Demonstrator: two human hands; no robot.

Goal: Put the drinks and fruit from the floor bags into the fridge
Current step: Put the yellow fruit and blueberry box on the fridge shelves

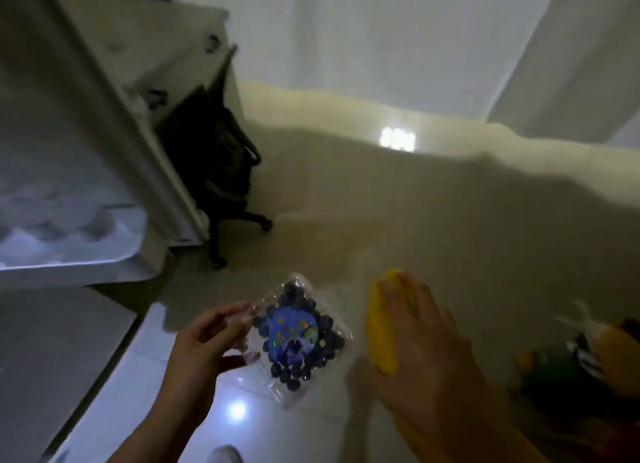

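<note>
Left hand (207, 338) pinches blueberry clamshell (298, 338) by edge; right hand (412, 327) wraps yellow fruit (381, 327). Both below fridge door (104, 144), over floor. We judge clamshell light, thin, crushable, lid may pop: support underneath. Fruit firm, bruisable.

The blueberries (313, 334) are dark blue in a clear punnet (298, 338), with a brighter blue label (292, 338) carrying a small iridescent patch; the fruit (384, 327) under the right hand (419, 341) is plain yellow; the fridge door (69, 185) is white, its shelf (65, 234) pale bluish-white; the office chair (221, 157) is black; the floor (381, 203) is cream, glossy with white glare spots; the bag (571, 358) at the right edge of the floor shows yellow, green and black-and-white.
</note>
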